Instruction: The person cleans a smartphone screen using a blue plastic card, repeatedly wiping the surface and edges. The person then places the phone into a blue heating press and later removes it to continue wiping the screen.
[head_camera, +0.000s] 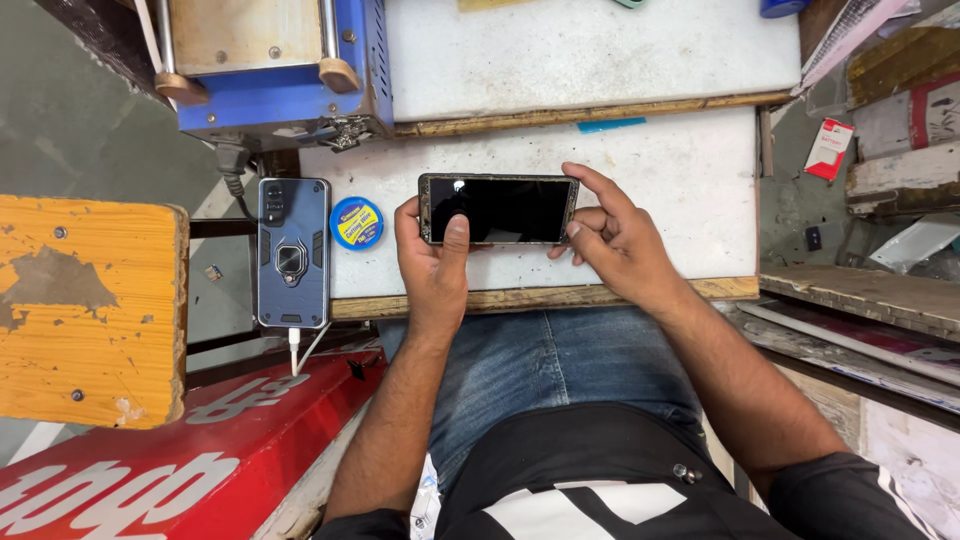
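Near the desk's (690, 160) left edge a dark blue cased phone (292, 252) is lying face down with a white cable (296, 350) plugged in, and a small round blue tin (356, 222) is sitting just beside it. The left hand (432, 262) is gripping the left end of a black smartphone (498, 209), thumb pressing on the glass. The phone is hovering flat over the desk's front-middle. The right hand (615, 238) is pinching its right end. It is probably light, stiff, slick and fragile across the screen; the metal side edges are looking like the safest hold.
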